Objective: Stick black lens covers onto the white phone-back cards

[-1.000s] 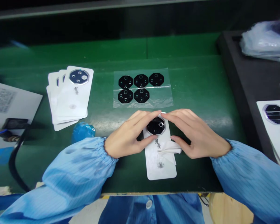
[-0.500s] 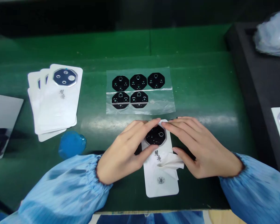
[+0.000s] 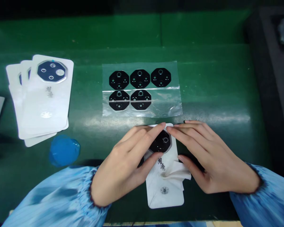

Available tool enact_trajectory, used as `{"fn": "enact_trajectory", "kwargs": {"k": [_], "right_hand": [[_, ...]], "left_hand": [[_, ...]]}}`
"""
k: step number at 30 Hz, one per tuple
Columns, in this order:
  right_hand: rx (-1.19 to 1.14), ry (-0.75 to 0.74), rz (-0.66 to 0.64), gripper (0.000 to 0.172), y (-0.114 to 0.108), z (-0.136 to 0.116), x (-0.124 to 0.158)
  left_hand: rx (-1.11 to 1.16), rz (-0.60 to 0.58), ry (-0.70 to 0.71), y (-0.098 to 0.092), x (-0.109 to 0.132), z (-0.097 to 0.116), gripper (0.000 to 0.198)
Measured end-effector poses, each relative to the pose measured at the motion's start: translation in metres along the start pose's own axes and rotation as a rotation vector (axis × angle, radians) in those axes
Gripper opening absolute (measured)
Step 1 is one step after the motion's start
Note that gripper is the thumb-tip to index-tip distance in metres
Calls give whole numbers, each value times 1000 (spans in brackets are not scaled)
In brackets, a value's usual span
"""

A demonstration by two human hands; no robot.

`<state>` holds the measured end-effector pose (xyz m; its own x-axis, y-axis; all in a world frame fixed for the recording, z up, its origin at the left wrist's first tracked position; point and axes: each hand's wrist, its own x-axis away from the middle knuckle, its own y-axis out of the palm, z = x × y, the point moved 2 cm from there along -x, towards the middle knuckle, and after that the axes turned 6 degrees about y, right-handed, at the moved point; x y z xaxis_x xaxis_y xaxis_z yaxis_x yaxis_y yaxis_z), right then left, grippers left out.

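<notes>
A white phone back cover (image 3: 165, 189) lies on the green mat in front of me, its black octagonal camera lens plate (image 3: 161, 142) at the top. My left hand (image 3: 127, 160) arches over the lens plate, fingertips at its upper rim and thumb at its lower edge. My right hand (image 3: 207, 157) mirrors it from the right, fingertips meeting the left ones above the plate. Under the right thumb lies a crumpled white cloth (image 3: 177, 171) on the cover. Both hands curve with fingers pressed together on the cover.
A clear film sheet (image 3: 172, 107) with several black octagonal lens plates (image 3: 139, 78) lies just beyond my hands. A fanned stack of white back covers (image 3: 44, 104) sits at far left, a round blue film piece (image 3: 63, 149) below it. A black tray edge (image 3: 274, 78) runs along the right.
The view has tilted down and shifted, so everything sits lower and nearer. My hands stay on the cover's lens plate, the fingers pressing closer over it.
</notes>
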<state>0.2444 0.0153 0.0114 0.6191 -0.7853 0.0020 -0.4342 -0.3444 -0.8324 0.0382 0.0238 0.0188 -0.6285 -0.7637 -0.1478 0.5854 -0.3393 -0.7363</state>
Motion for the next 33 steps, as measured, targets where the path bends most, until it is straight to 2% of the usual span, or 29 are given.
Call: {"fn": "enact_trajectory", "kwargs": {"k": [7,21,28,33], "right_hand": [[10,-4,10,64,-1,-1,-1],[4,-22,41,57,-1,-2,-2],[-3,-31,32,46,-3,-4,-2],[-3,-36,25,47,-1,-3,-3]], "left_hand": [[-2,3,33,-1,-2,0,53],[-17,-1,-20,-3,-3,4,52],[-32,-4,-42,-3,-5,6,52],[-47,-6,-55,-4,-6,8,53]]}}
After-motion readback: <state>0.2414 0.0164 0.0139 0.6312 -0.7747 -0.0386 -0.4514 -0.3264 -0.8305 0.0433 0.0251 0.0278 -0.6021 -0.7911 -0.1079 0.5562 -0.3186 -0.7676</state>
